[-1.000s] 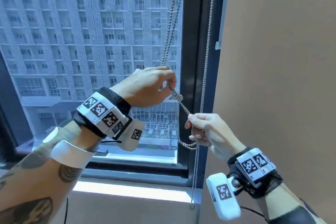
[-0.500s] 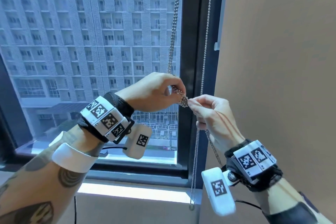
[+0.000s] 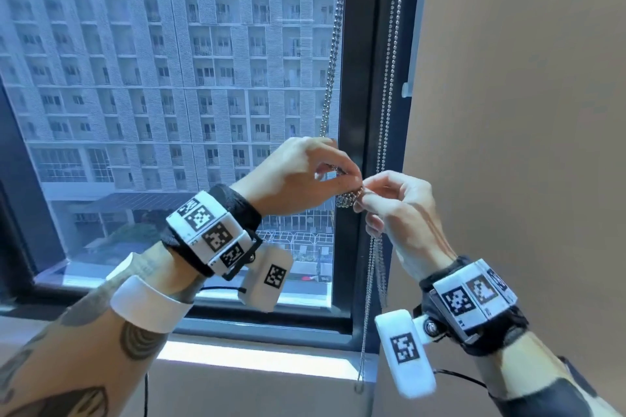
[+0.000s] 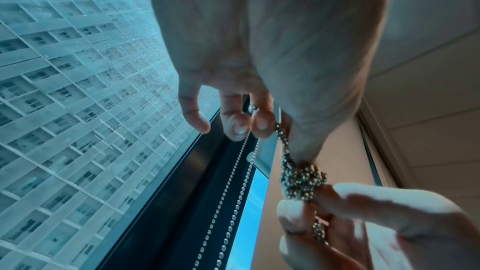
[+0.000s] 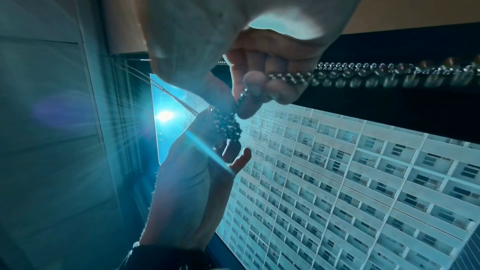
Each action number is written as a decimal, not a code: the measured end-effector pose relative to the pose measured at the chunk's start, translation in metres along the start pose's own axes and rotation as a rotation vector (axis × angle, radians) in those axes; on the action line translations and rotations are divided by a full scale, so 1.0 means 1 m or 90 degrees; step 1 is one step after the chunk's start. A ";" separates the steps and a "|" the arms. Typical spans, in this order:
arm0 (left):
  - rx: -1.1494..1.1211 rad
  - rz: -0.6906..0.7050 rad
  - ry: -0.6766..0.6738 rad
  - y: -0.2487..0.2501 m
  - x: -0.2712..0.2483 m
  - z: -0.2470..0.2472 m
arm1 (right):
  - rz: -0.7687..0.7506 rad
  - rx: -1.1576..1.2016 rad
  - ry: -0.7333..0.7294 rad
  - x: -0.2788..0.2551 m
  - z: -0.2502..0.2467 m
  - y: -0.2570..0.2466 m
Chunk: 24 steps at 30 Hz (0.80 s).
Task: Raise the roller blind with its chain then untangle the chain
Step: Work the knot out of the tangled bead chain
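Note:
A metal bead chain hangs down in front of the window glass and ends in a tight knot of beads. My left hand pinches the chain just above the knot between thumb and forefinger. My right hand pinches the knot from the right side. Loose chain hangs below my right hand, down to the sill. In the left wrist view the knot sits between my left thumb and the right hand's fingertips. The right wrist view shows the knot dark against the glass. No blind fabric covers the window.
More chain strands run down along the dark window frame. A beige wall stands close on the right. The window sill lies below my hands. A tall building fills the glass.
My right hand has risen from lower on the chain up to the knot and now pinches it. The stretched length between the hands is gone. My left hand has sunk slightly.

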<state>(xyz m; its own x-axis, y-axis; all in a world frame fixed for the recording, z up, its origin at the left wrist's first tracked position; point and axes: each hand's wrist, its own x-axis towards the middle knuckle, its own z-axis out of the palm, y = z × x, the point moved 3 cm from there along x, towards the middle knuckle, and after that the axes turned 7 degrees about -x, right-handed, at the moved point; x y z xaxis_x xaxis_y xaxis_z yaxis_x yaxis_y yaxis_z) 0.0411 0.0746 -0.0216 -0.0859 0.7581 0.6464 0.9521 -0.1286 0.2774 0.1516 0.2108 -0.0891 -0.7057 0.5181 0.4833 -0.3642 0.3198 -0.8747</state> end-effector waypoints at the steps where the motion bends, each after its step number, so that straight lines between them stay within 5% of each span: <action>1: 0.006 0.001 0.005 -0.001 -0.001 0.001 | 0.004 0.026 0.002 -0.001 -0.001 0.000; 10: -0.019 -0.080 -0.030 -0.006 0.001 0.003 | -0.077 -0.043 -0.015 -0.003 -0.003 0.002; 14: -0.076 -0.075 -0.015 -0.001 -0.002 0.002 | -0.070 -0.188 -0.015 -0.008 0.002 0.015; 18: -0.080 -0.071 0.010 0.002 -0.004 0.004 | -0.013 -0.074 -0.069 -0.013 0.010 0.021; 24: -0.008 -0.038 0.008 0.003 -0.006 0.005 | -0.075 -0.102 -0.088 -0.015 0.017 0.018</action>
<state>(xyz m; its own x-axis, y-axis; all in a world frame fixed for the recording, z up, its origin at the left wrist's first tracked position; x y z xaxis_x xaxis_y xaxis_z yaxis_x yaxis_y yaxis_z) 0.0456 0.0728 -0.0280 -0.1464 0.7568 0.6371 0.9416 -0.0907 0.3242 0.1458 0.1954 -0.1126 -0.7441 0.3600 0.5628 -0.3563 0.4987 -0.7901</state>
